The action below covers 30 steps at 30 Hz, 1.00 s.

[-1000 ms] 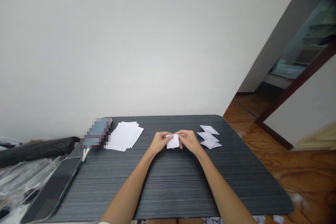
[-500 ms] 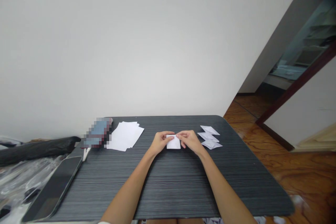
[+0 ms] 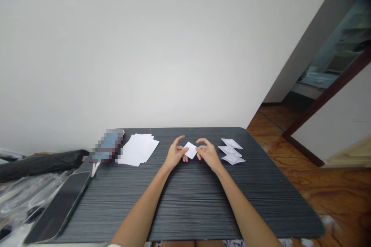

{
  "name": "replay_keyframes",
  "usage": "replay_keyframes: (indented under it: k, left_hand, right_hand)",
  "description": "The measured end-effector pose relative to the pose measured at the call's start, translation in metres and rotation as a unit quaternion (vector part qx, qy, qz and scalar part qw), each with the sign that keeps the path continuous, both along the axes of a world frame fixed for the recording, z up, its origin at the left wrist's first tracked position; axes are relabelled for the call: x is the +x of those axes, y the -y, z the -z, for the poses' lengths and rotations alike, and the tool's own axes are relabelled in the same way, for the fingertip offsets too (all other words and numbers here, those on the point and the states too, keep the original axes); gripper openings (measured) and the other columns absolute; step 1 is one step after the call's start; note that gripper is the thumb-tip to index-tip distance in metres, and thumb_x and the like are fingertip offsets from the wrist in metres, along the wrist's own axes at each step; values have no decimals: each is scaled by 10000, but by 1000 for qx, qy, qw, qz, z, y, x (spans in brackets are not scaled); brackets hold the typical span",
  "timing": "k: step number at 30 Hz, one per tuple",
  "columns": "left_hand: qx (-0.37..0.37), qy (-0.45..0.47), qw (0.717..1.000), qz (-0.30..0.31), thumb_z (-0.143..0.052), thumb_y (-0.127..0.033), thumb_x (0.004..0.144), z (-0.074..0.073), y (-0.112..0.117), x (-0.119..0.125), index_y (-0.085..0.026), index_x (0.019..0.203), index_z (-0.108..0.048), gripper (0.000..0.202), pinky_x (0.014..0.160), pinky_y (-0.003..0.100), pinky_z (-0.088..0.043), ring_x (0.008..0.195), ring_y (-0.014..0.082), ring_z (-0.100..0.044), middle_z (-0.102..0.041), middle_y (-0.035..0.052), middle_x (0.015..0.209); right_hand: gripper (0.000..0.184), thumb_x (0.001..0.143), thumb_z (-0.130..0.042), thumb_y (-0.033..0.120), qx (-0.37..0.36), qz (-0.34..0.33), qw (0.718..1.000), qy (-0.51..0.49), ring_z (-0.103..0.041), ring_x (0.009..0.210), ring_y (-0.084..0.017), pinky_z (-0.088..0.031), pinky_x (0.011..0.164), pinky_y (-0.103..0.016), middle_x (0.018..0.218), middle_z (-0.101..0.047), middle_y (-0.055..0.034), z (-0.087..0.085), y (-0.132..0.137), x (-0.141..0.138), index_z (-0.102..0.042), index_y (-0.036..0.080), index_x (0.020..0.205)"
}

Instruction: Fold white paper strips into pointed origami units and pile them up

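Between my hands is a small square of folded white paper (image 3: 190, 150), turned so its corners point up, down and sideways. My left hand (image 3: 175, 153) pinches its left corner between thumb and fingers, index finger raised. On the opposite corner, my right hand (image 3: 208, 153) has a similar pinch, its index finger lifted and curved. To the right lie three folded white paper pieces (image 3: 232, 151), pointed at the ends and overlapping in a column. A stack of loose white paper sheets (image 3: 137, 149) rests on the left, slightly fanned out.
The dark ribbed table (image 3: 197, 200) stands against a white wall. A phone (image 3: 59, 204) lies at its left edge, with a pixelated object (image 3: 108, 146) behind it. Clear plastic wrapping (image 3: 31, 193) and a long black bundle (image 3: 43, 165) are beyond the left side.
The folded paper has turned from flat-edged to corner-up and risen slightly. Both my hands have shifted their grip to its side corners, with index fingers lifted away.
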<state>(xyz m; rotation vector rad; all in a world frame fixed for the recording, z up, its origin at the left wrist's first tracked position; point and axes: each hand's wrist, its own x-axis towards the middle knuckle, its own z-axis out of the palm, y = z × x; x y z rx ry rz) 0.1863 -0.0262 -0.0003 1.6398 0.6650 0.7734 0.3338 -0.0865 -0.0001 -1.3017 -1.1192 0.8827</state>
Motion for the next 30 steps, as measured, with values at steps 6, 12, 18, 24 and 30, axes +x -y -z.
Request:
replay_keyframes:
  k: [6, 12, 18, 24, 30]
  left_hand:
    - [324, -150, 933, 44, -573, -343, 699, -7, -1, -18, -221, 947, -614, 279, 807, 319, -388, 910, 175, -475, -484, 70, 1054]
    - [399, -187, 894, 77, -433, -286, 806, -1, 1, -18, -204, 955, -609, 245, 800, 298, -391, 879, 152, -472, -508, 60, 937]
    - [434, -207, 875, 57, -341, -293, 845, -2, 2, -17, -173, 905, -610, 301, 739, 258, -402, 794, 137, -483, -520, 54, 829]
    - [461, -221, 858, 50, -307, -276, 857, -6, 6, -15, -169, 861, -604, 316, 704, 252, -400, 762, 134, -479, -523, 54, 799]
    - [429, -172, 886, 42, -353, -249, 839, 0, 2, -16, -154, 888, -600, 270, 766, 280, -398, 832, 149, -481, -528, 75, 877]
  right_hand:
    - [133, 684, -474, 221, -34, 5, 980, 198, -461, 423, -98, -357, 457, -216, 481, -490, 25, 8, 4, 7, -588, 160, 713]
    - [101, 663, -525, 140, 35, -13, 940, 340, -491, 654, -120, -390, 651, -256, 766, -485, -19, 1, 12, 5, -607, 183, 704]
    - [208, 693, -516, 103, 77, -114, 929, 344, -495, 843, -157, -381, 761, -292, 874, -533, -36, -5, 15, 16, -604, 202, 853]
    - [109, 747, -499, 158, 113, -96, 930, 338, -498, 835, -161, -378, 775, -302, 827, -573, -44, -1, 9, 18, -604, 182, 755]
    - [127, 768, -485, 201, 108, -68, 935, 332, -506, 740, -153, -386, 703, -278, 742, -586, -36, 1, 7, 15, -607, 181, 739]
